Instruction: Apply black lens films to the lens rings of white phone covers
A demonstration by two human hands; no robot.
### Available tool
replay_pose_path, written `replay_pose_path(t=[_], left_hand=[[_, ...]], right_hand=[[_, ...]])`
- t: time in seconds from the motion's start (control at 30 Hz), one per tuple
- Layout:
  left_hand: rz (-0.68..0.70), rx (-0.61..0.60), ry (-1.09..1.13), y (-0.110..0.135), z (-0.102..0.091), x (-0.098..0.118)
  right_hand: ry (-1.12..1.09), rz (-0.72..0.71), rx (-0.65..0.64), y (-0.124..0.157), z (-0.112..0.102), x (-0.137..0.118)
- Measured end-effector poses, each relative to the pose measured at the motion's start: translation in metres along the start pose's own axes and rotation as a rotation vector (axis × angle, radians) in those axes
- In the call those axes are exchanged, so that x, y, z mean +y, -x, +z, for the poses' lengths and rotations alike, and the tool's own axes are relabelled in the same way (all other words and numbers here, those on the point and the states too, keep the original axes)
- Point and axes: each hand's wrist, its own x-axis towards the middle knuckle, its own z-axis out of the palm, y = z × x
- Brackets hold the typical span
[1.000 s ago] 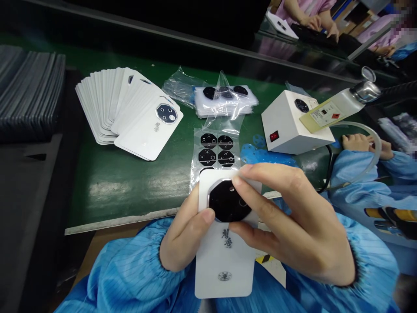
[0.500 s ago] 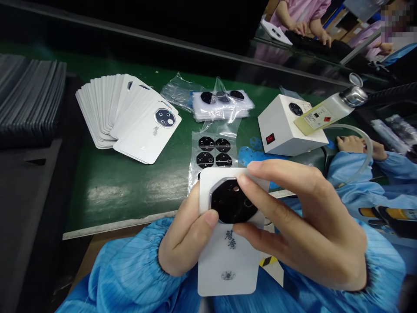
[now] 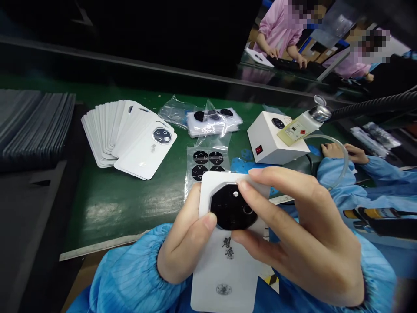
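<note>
A white phone back cover [image 3: 241, 271], printed with dark characters and a round emblem, is held up by my left hand [image 3: 187, 241]. The left thumb presses at the left edge of a glossy black lens cover [image 3: 230, 208], while the other left fingers are hidden behind the panel. My right hand [image 3: 309, 243] pinches that many-sided lens cover between thumb and fingertip, over the camera area at the panel's upper end. Another right finger touches the panel's top edge. Whether the lens cover lies fully flat I cannot tell.
Fanned white phone back covers [image 3: 148, 156] lie left on the green bench [image 3: 107, 204]. Behind my hands are a sheet of black lens covers [image 3: 200, 171] and a bagged white stack [image 3: 213, 128]. A bottle [image 3: 299, 126] leans on a white box [image 3: 272, 145]. Co-workers sit right and beyond.
The view has shifted, so the bench things appear lower and more of the co-workers shows. Both hands keep the same hold on the back cover and lens cover.
</note>
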Motion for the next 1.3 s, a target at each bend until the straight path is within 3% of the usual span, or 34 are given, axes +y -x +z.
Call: replay_pose_path(t=[0.27,0.4,0.7,1.0,1.3], left_hand=[[0.109,0.025,-0.154,0.004,0.008,0.011],[0.089,0.020,-0.193,0.006,0.008,0.013],[-0.014,0.024,0.033,0.000,0.007,0.009],[0.093,-0.009,-0.088,-0.004,0.002,0.005],[0.061,-0.079,-0.183,-0.002,-0.005,0.005]], right_hand=[[0.039,-0.014,0.029,0.007,-0.009,0.000],[0.038,-0.007,0.038,0.008,-0.009,0.000],[0.028,0.030,0.021,0.002,-0.011,-0.004],[0.016,0.070,0.012,0.000,-0.008,-0.005],[0.022,0.090,-0.014,0.002,-0.008,-0.004]])
